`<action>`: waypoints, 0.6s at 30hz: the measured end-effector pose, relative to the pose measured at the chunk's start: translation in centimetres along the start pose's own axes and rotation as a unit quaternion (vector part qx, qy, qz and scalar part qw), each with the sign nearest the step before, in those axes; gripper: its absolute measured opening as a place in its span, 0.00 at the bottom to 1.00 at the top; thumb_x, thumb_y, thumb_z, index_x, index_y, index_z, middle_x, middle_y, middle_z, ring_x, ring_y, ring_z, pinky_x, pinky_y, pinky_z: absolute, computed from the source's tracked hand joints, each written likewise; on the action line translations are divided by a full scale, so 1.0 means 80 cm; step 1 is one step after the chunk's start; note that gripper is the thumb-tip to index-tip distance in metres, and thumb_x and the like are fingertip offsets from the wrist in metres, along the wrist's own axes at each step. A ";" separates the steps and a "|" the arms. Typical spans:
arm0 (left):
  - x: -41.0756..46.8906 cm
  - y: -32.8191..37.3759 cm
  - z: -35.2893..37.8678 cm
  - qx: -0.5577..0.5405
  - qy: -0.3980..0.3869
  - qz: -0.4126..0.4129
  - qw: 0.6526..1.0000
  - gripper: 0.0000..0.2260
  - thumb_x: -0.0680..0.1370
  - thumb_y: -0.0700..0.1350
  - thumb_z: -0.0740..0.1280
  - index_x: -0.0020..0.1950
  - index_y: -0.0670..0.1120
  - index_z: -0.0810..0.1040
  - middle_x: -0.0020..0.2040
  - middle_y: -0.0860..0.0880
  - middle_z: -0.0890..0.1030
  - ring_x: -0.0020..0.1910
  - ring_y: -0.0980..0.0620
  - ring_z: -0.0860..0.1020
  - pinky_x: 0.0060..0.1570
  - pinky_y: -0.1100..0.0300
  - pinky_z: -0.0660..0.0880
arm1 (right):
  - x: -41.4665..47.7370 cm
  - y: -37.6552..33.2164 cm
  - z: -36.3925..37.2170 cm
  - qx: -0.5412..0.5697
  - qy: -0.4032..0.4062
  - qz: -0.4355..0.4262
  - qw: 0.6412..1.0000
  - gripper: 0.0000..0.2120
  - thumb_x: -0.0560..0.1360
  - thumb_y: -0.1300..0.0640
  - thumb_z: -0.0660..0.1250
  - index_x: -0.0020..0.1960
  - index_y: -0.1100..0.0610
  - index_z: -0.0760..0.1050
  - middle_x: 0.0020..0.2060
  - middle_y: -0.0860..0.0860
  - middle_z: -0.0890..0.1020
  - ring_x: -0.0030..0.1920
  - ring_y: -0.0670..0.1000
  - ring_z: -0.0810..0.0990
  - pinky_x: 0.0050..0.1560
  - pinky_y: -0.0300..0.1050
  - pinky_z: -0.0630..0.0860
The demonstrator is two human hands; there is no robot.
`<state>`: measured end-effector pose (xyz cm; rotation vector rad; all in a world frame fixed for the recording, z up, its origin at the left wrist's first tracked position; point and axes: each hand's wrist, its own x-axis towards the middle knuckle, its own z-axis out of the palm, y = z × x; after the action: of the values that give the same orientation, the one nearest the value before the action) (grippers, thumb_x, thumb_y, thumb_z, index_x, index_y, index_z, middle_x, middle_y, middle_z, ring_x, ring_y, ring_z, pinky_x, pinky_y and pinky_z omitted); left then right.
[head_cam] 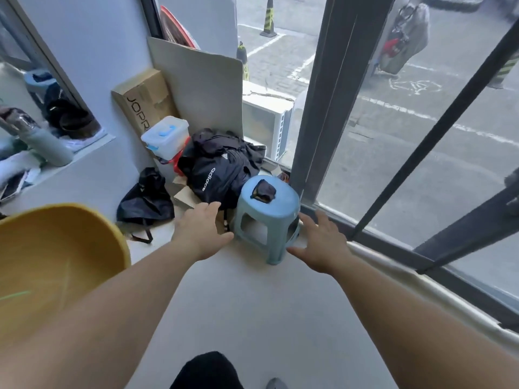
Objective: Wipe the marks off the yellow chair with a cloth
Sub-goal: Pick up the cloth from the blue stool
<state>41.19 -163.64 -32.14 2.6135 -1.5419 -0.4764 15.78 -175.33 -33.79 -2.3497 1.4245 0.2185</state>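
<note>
The yellow chair (53, 262) fills the lower left, its curved shell facing me with faint green marks on it. A dark crumpled cloth (264, 190) lies on top of a small light-blue plastic stool (266, 217) in the corner by the window. My left hand (203, 228) reaches forward with straight fingers, just left of the stool. To the right of the stool my right hand (320, 242) is stretched out, fingers spread, near its base. Neither hand holds anything.
A black backpack (219, 169), a black bag (146, 197), a clear lidded box (165, 136), a cardboard box (143, 99) and a leaning board (205, 85) crowd the corner behind the stool. A glass wall with a dark frame (323, 102) runs along the right.
</note>
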 end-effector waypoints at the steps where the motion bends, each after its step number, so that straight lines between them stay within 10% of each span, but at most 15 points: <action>1: 0.026 0.003 0.003 -0.006 -0.004 -0.002 1.000 0.38 0.75 0.64 0.67 0.80 0.51 0.58 0.76 0.48 0.67 0.72 0.41 0.67 0.67 0.44 0.68 | 0.026 0.002 -0.002 -0.002 -0.008 -0.002 1.000 0.44 0.73 0.31 0.66 0.81 0.40 0.47 0.81 0.53 0.51 0.78 0.61 0.57 0.72 0.61 0.65; 18: 0.514 -0.017 0.113 -0.157 -0.191 -0.061 0.967 0.32 0.73 0.63 0.66 0.74 0.53 0.65 0.63 0.47 0.77 0.62 0.42 0.75 0.58 0.45 0.77 | 0.502 0.018 -0.016 0.078 -0.137 0.109 0.981 0.40 0.70 0.32 0.66 0.78 0.43 0.62 0.77 0.54 0.61 0.75 0.59 0.63 0.71 0.58 0.68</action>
<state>58.07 -197.66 -50.42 2.4713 -1.2574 -1.1891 33.46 -209.28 -46.01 -1.9515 1.4995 0.4547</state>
